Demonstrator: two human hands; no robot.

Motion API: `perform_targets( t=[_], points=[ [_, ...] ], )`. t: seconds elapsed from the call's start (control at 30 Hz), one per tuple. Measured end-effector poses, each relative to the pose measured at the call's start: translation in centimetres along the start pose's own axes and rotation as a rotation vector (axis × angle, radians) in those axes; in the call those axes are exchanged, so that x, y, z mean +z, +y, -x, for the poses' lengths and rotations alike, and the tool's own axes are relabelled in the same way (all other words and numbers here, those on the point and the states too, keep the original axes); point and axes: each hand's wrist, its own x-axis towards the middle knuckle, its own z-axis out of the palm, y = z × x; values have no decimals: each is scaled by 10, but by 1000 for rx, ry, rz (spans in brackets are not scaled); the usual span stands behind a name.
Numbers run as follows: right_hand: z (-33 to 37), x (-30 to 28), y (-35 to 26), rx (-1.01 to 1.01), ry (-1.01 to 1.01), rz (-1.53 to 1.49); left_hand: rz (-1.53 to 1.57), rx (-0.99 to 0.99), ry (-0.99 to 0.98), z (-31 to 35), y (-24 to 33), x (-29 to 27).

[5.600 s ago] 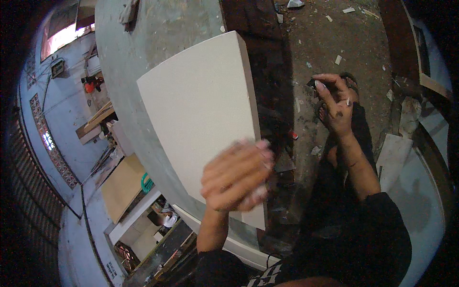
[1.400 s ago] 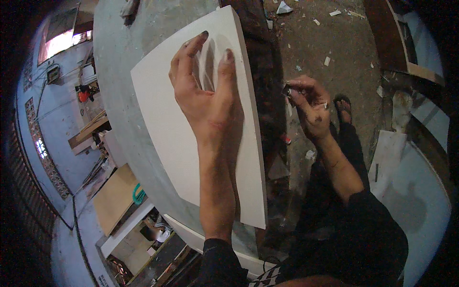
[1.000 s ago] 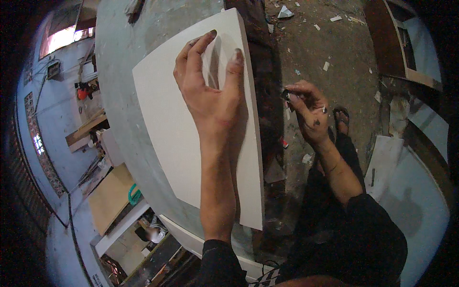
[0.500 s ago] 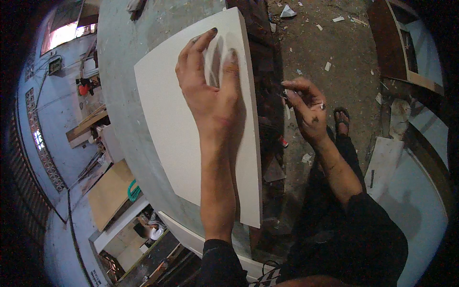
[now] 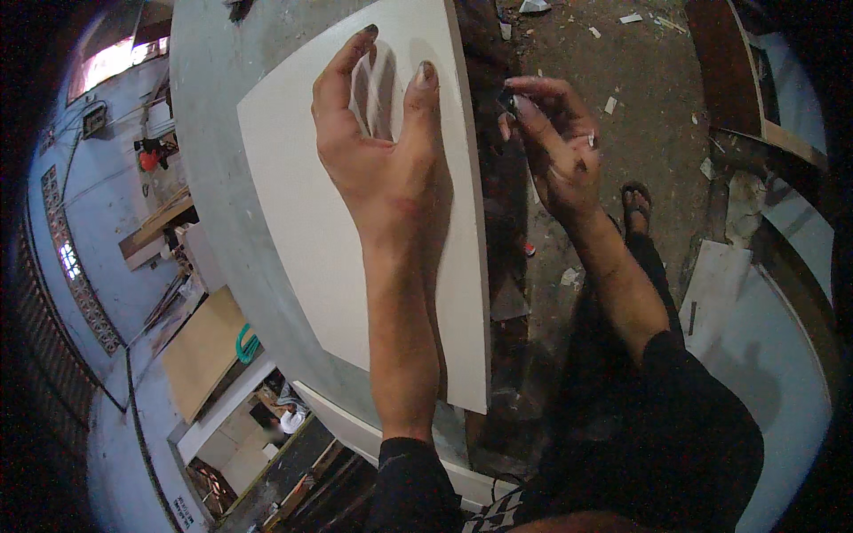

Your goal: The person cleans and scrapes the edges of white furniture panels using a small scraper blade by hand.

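A white flat panel with a slanted far-left edge lies on a grey-green worktable. My left hand is over the far part of the panel, thumb and fingers curved apart, casting a shadow on it. Nothing clear shows in its grasp. Beyond the panel's right edge, my right hand is raised, its thumb and forefinger pinched together. Between those fingertips is a small dark piece, too small to name. The right hand is apart from the panel.
Scraps of paper litter the dirt floor on the right. A brown cabinet and pale boards stand there too. At lower left are a tan board, a green coiled hose and another person.
My right hand has moved forward and closer to the panel's edge, still pinched. My left hand has shifted slightly forward and left, thumb and fingers still apart.
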Motion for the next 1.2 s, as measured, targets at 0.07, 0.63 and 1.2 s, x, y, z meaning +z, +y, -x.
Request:
perform_targets(
  t=[0.07, 0.63, 1.2],
  points=[
    [-6, 4, 0, -18, -7, -52, -22, 12, 3, -2, -5, -5],
    [-23, 13, 6, -31, -40, -109, -41, 12, 10, -5, 0, -1],
    [73, -3, 15, -70, -246, -25, -36, -191, 97, -2, 31, 24]
  ],
)
